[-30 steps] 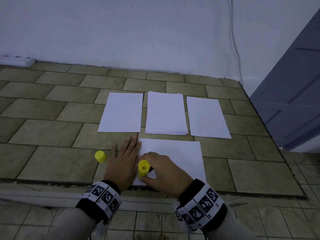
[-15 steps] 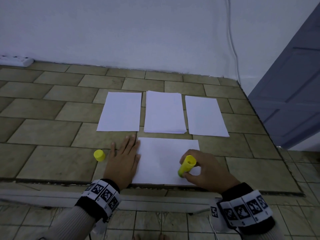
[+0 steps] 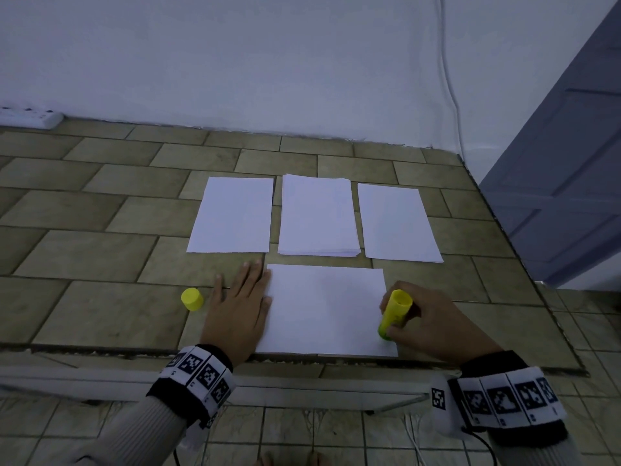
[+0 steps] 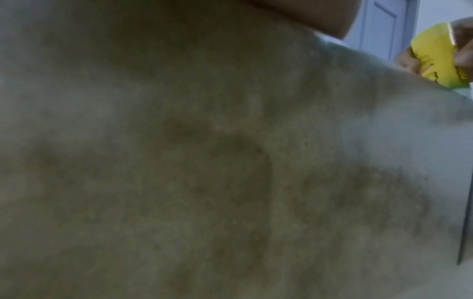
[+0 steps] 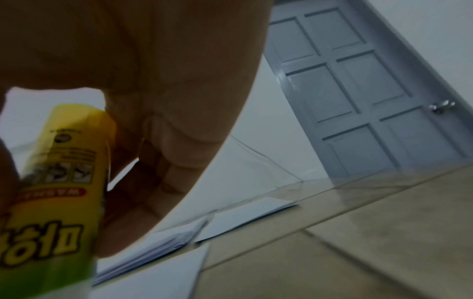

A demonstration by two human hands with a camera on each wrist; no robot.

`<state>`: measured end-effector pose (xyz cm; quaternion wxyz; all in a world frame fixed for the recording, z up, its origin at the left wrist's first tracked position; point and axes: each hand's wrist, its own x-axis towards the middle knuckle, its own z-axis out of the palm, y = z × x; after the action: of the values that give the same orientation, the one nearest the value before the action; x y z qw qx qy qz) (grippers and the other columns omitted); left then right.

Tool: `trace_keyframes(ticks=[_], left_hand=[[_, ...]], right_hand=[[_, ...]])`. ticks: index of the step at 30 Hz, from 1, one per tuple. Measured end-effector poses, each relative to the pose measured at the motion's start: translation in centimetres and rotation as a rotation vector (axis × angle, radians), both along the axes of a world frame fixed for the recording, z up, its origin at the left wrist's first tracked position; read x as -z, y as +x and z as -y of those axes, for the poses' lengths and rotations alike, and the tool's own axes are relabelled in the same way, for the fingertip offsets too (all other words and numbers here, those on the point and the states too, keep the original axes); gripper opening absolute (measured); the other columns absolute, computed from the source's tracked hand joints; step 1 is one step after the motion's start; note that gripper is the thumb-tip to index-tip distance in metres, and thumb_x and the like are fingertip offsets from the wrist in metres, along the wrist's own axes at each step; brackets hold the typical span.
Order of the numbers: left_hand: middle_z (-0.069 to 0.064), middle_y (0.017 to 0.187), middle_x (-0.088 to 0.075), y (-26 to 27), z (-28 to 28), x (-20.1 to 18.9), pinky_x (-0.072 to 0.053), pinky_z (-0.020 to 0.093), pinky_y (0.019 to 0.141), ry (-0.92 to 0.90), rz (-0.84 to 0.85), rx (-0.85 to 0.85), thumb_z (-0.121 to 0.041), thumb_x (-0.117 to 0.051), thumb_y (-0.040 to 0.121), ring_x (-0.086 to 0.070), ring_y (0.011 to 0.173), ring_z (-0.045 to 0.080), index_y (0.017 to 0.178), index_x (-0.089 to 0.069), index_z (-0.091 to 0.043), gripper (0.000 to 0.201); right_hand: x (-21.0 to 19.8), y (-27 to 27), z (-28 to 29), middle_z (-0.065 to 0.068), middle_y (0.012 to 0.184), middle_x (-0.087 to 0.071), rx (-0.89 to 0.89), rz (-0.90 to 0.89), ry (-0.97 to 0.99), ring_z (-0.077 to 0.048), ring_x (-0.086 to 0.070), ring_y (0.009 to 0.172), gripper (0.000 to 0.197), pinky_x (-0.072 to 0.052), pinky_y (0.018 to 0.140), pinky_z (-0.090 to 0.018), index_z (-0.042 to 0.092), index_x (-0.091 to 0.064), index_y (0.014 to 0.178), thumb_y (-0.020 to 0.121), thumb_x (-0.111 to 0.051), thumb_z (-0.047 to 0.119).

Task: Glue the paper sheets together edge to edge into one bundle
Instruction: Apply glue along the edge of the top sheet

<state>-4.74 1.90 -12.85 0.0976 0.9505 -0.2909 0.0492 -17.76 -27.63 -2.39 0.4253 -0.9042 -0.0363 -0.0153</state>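
A white sheet [image 3: 322, 307] lies crosswise on the tiled floor in front of me. My left hand [image 3: 240, 304] lies flat with straight fingers at its left edge, holding it down. My right hand [image 3: 423, 321] grips a yellow glue stick [image 3: 395, 312], tip down on the sheet's near right corner; the right wrist view shows the glue stick [image 5: 56, 192] close up between thumb and fingers. Beyond lie a single sheet [image 3: 233, 215], a thick paper stack [image 3: 317, 216] and another single sheet [image 3: 396, 223]. The yellow cap [image 3: 192, 298] stands left of my left hand.
A grey door [image 3: 568, 169] is at the right, with a cable [image 3: 448, 72] running down the white wall. A white power strip [image 3: 30, 116] lies at the far left by the wall. A step edge [image 3: 100, 351] runs just in front of the near sheet.
My right hand has carried the glue stick from the sheet's left side along the near edge to its right corner. My left hand has stayed flat at the left edge.
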Motion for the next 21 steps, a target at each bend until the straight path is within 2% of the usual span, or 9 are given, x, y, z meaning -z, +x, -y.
trace_keyframes(ticks=[2,4,7,9,11,14,16,18,21], left_hand=[[0.003,0.155,-0.035,0.0,0.1,-0.1,-0.014,0.054,0.112,-0.002,-0.003,0.0,-0.038,-0.016,0.101,-0.032,0.143,0.021,0.147,-0.041,-0.014,0.057],[0.003,0.156,-0.032,-0.1,0.1,-0.1,-0.015,0.056,0.113,-0.015,-0.02,-0.003,-0.038,-0.016,0.101,-0.028,0.145,0.02,0.148,-0.038,-0.015,0.057],[0.001,0.158,-0.026,-0.1,0.0,-0.2,-0.011,0.055,0.115,-0.024,-0.051,0.004,-0.045,-0.003,0.102,-0.022,0.147,0.019,0.15,-0.033,-0.017,0.064],[0.001,0.159,-0.024,-0.1,-0.1,-0.2,-0.011,0.056,0.115,-0.028,-0.058,0.013,-0.048,0.005,0.1,-0.02,0.147,0.02,0.151,-0.032,-0.017,0.07],[0.003,0.158,-0.027,-0.1,-0.2,-0.4,-0.015,0.058,0.114,-0.034,-0.061,0.024,-0.049,0.006,0.1,-0.022,0.147,0.022,0.15,-0.034,-0.015,0.072],[0.008,0.155,-0.033,0.1,-0.5,-0.3,-0.013,0.054,0.111,-0.023,-0.059,0.067,-0.047,-0.001,0.102,-0.028,0.144,0.025,0.148,-0.036,-0.012,0.067],[0.009,0.155,-0.033,0.3,-0.6,-0.2,-0.011,0.052,0.109,0.013,-0.025,0.09,-0.045,-0.016,0.102,-0.027,0.142,0.024,0.148,-0.033,-0.012,0.058],[0.009,0.156,-0.032,0.4,-0.7,0.1,-0.01,0.052,0.108,0.021,-0.007,0.097,-0.039,-0.03,0.095,-0.025,0.143,0.024,0.148,-0.033,-0.012,0.059],[0.008,0.157,-0.029,0.2,-0.7,0.2,-0.013,0.057,0.11,-0.006,-0.011,0.082,-0.034,-0.03,0.095,-0.019,0.145,0.022,0.149,-0.033,-0.013,0.058]], right_hand=[[-0.5,0.7,-1.4,0.006,0.086,-0.066,-0.054,0.036,0.068,-0.014,-0.064,0.073,0.011,-0.056,0.066,-0.034,0.016,-0.064,0.079,0.072,-0.072,0.018],[-0.7,1.8,-3.3,0.006,0.091,-0.066,-0.109,0.038,0.108,-0.014,-0.066,0.076,0.015,-0.057,0.068,-0.032,0.014,-0.064,0.087,0.076,-0.073,0.018],[-0.4,3.6,-6.5,0.004,0.099,-0.066,-0.159,-0.007,0.101,-0.012,-0.066,0.084,0.029,-0.057,0.074,-0.034,0.016,-0.063,0.103,0.077,-0.076,0.017],[-0.3,4.6,-8.6,0.001,0.101,-0.066,-0.234,-0.003,0.054,-0.014,-0.064,0.089,0.029,-0.055,0.078,-0.037,0.014,-0.064,0.104,0.078,-0.076,0.017],[-0.2,5.3,-10.2,-0.005,0.1,-0.065,-0.306,-0.006,0.014,-0.018,-0.062,0.09,0.027,-0.053,0.079,-0.039,0.009,-0.064,0.102,0.079,-0.075,0.016],[-0.1,5.8,-11.8,-0.011,0.1,-0.064,-0.365,-0.01,-0.022,-0.022,-0.06,0.088,0.026,-0.052,0.079,-0.038,0.003,-0.063,0.101,0.08,-0.074,0.013],[0.1,6.1,-12.4,-0.012,0.101,-0.064,-0.382,-0.012,-0.056,-0.023,-0.06,0.089,0.027,-0.051,0.079,-0.037,0.002,-0.062,0.102,0.08,-0.074,0.013],[0.3,6.5,-12.6,-0.011,0.101,-0.064,-0.396,-0.012,-0.074,-0.021,-0.059,0.088,0.027,-0.05,0.078,-0.033,0.003,-0.062,0.102,0.08,-0.074,0.013],[0.0,7.5,-12.4,-0.009,0.101,-0.064,-0.4,-0.005,-0.08,-0.018,-0.059,0.087,0.026,-0.05,0.076,-0.028,0.005,-0.062,0.102,0.079,-0.073,0.011]])
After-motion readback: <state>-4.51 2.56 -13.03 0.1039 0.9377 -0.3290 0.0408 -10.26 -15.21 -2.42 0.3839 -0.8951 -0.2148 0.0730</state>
